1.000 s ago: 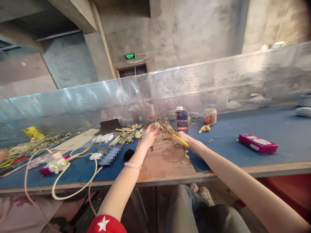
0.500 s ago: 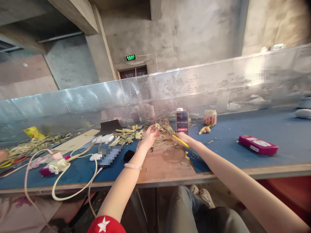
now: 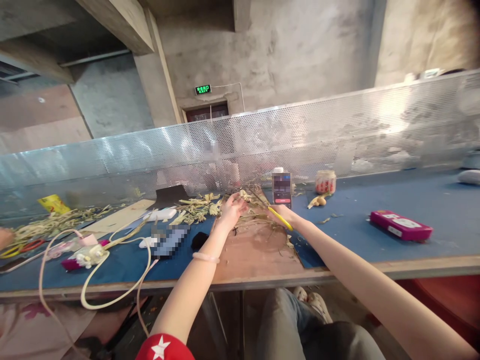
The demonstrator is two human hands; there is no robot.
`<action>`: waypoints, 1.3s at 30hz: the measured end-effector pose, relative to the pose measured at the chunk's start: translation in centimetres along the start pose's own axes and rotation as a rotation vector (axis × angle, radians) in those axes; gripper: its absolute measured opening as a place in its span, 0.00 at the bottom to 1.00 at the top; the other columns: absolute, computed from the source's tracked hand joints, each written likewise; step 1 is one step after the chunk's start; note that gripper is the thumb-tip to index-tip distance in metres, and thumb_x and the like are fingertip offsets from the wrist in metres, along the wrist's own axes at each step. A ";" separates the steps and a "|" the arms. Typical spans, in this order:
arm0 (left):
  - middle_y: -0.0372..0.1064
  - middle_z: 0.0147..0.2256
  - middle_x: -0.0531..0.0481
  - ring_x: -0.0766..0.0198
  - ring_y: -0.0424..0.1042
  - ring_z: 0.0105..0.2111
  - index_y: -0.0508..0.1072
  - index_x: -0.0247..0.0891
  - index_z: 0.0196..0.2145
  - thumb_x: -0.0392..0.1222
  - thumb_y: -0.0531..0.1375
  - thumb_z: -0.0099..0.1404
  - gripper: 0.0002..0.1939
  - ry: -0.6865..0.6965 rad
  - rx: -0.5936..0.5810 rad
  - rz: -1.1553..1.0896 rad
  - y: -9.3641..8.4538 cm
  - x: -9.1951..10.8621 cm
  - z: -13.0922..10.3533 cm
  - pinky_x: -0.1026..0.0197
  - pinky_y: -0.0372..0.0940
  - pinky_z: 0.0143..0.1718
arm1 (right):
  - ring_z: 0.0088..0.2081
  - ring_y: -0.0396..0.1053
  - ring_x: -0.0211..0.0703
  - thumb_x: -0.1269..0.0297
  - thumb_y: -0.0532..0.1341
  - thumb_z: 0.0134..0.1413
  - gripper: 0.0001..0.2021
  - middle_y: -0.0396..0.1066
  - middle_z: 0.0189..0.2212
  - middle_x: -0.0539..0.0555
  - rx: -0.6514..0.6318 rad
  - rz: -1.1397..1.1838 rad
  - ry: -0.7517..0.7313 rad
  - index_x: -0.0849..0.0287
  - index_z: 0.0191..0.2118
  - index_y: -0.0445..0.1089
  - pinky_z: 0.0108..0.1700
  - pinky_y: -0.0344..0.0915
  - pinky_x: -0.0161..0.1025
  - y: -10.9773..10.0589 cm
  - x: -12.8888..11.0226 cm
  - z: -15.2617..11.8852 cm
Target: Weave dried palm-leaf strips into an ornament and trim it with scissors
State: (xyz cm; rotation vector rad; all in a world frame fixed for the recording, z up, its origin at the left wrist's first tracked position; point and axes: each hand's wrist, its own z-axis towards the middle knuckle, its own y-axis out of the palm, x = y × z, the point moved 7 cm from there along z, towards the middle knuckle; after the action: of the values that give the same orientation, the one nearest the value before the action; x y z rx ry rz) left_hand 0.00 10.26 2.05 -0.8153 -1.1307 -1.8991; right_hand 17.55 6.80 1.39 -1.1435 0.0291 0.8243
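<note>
My left hand [image 3: 233, 210], with a pale bangle at the wrist, is closed around pale dried plant material [image 3: 244, 196] over a brown board [image 3: 247, 250]. My right hand [image 3: 285, 214] grips a tool with a yellow handle [image 3: 281, 218]; its thin dark end points up and left toward the plant material. Dry stems and scraps lie on the board beneath both hands. Just behind my right hand a phone [image 3: 282, 187] stands upright. A pile of dried leaves [image 3: 197, 207] is left of my left hand.
On the blue tabletop [image 3: 348, 235] are a magenta box [image 3: 400, 225] and a jar [image 3: 325, 182] at right. Cables, a power strip [image 3: 88, 256], scissors [image 3: 32, 245] and a yellow packet [image 3: 53, 204] lie left. A perforated metal screen [image 3: 292, 130] runs behind. Another person's hand [image 3: 5, 238] shows far left.
The whole view has shifted slightly. Both hands keep nearly the same place and grip. At the far left, the other person's hand has moved a little.
</note>
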 end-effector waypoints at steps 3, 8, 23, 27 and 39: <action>0.72 0.33 0.49 0.62 0.73 0.32 0.66 0.39 0.40 0.33 0.65 0.50 0.19 0.001 0.001 -0.002 0.1 0.1 -0.1 0.59 0.66 0.33 | 0.24 0.62 0.38 0.53 0.50 0.53 0.19 0.68 0.22 0.54 -0.007 0.049 0.007 0.64 0.27 0.67 0.25 0.53 0.32 0.1 0.2 0.0; 0.72 0.33 0.49 0.60 0.73 0.34 0.65 0.39 0.39 0.33 0.65 0.49 0.19 0.027 -0.036 -0.016 0.7 0.3 -0.2 0.56 0.66 0.38 | 0.26 0.63 0.40 0.53 0.50 0.54 0.19 0.69 0.24 0.55 -0.025 0.012 -0.053 0.64 0.28 0.67 0.26 0.53 0.32 0.2 -0.1 0.0; 0.72 0.33 0.51 0.63 0.73 0.32 0.65 0.41 0.39 0.34 0.66 0.48 0.21 0.017 -0.022 0.002 0.5 0.2 -0.1 0.58 0.66 0.35 | 0.29 0.65 0.41 0.54 0.49 0.55 0.19 0.70 0.26 0.56 -0.048 -0.007 -0.055 0.65 0.33 0.70 0.28 0.54 0.31 0.2 -0.2 0.0; 0.72 0.34 0.50 0.63 0.72 0.34 0.65 0.41 0.40 0.37 0.66 0.49 0.20 -0.013 -0.054 0.044 0.8 -0.1 -0.3 0.62 0.65 0.33 | 0.29 0.64 0.41 0.52 0.49 0.55 0.20 0.69 0.25 0.55 -0.043 -0.002 -0.048 0.65 0.32 0.69 0.28 0.54 0.31 0.3 -0.1 0.0; 0.72 0.36 0.50 0.65 0.72 0.36 0.71 0.38 0.35 0.31 0.60 0.55 0.08 -0.010 0.033 -0.168 0.5 1.3 -0.2 0.60 0.64 0.41 | 0.25 0.63 0.39 0.48 0.49 0.54 0.21 0.68 0.23 0.54 0.027 -0.063 0.034 0.62 0.30 0.66 0.24 0.51 0.30 0.2 0.9 0.1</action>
State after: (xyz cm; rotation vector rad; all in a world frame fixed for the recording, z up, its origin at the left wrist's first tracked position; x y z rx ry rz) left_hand -0.27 9.53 3.16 -0.7325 -1.2679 -2.0088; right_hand 18.03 7.40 0.94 -1.1277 0.0328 0.7466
